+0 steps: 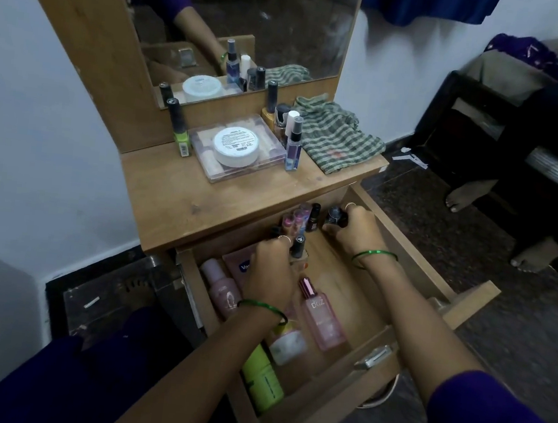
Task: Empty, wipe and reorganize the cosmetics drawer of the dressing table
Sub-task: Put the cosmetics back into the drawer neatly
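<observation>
The wooden drawer [338, 386] of the dressing table stands pulled open below me. My right hand [354, 231] grips a small dark bottle [334, 216] at the drawer's back right. My left hand [269, 272] reaches among small nail polish bottles [298, 244] at the back; what its fingers hold is hidden. Lying in the drawer are a pink perfume bottle [323, 316], a pale pink bottle [221, 288], a pink tube [241, 266], a white jar [287, 346] and a lime green bottle [261, 380]. More small bottles [299, 215] stand at the drawer's back.
On the tabletop [182, 197] sit a clear case [237, 169] with a white jar [235, 146] on it, a green nail polish [180, 125], a spray bottle [293, 144] and a checked green cloth [337, 138]. A mirror [257, 12] stands behind. Another person's feet [465, 196] are at right.
</observation>
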